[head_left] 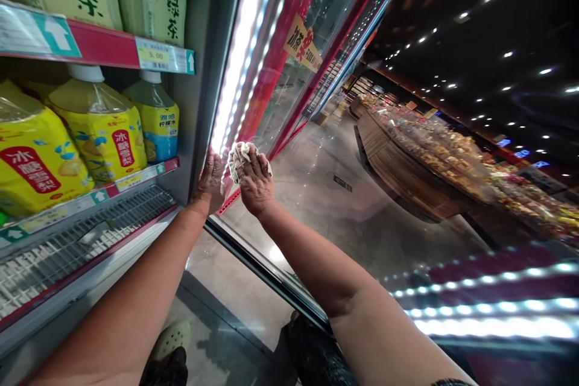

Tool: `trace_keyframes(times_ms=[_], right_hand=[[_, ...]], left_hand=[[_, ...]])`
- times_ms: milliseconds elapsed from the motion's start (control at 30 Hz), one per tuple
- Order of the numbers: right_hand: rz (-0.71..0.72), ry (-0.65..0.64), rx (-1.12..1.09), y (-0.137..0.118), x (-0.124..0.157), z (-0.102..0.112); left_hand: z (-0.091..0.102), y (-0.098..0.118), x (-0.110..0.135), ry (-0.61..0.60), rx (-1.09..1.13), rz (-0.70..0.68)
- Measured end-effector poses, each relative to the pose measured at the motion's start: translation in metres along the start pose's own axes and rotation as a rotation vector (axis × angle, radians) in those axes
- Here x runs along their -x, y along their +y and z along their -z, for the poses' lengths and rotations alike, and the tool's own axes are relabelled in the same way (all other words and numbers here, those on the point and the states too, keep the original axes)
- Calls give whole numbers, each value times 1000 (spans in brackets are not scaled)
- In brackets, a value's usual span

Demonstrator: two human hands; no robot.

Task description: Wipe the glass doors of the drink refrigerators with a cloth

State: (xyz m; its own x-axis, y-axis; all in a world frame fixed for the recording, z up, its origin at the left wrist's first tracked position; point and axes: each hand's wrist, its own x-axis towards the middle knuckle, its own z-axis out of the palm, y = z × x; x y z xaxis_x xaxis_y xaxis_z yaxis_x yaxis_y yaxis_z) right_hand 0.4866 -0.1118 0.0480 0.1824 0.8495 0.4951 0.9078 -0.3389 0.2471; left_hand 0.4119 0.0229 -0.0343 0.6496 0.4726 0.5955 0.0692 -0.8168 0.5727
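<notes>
My right hand point(257, 186) presses a crumpled off-white cloth point(236, 160) against the inner glass of an open cooler door point(271, 93). Its fingers are bent over the cloth, which bulges out around them. My left hand point(210, 181) lies along the hinge-side edge of the door, beside the bright light strip point(244, 48). The left fingers are stretched out and hold nothing that I can see. Both hands are close together near the lower corner of the door, with a small gap between them.
On the left, cooler shelves hold yellow-labelled bottles point(108, 136) and green tea bottles point(151, 0). Below them is a white wire rack point(90, 235). Through the glass I see a curved wooden display stand point(393, 163) with packaged goods. A light-coloured clog point(174, 338) stands on the floor.
</notes>
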Motion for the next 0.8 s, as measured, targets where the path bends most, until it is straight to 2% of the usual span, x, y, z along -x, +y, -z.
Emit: trace_keyframes(times_ms=[67,233,367,467,600,700,800], right_hand=[[14,-6,1,-2,-3,-3],[122,-162,-45,-13,-7,-23],[73,-108,-74,-14,-17,-24],[5,-38,-58,-14,-20,-25],[64,-110,-48,-19,-16,-31],[131,-163,-30,-20,-20,-25],[86,-54,-14,-15,-37,-7]], left_hand=[[0,-5,0,3,5,-10],[14,-18,-4,-28,3,-10],[29,-21,-9,-41,-6,8],[31,-20,-10,-45,-7,37],[31,-19,-11,-28,11,28],[39,-17,-15,-7,23,32],[49,-12,-21,37,-3,53]])
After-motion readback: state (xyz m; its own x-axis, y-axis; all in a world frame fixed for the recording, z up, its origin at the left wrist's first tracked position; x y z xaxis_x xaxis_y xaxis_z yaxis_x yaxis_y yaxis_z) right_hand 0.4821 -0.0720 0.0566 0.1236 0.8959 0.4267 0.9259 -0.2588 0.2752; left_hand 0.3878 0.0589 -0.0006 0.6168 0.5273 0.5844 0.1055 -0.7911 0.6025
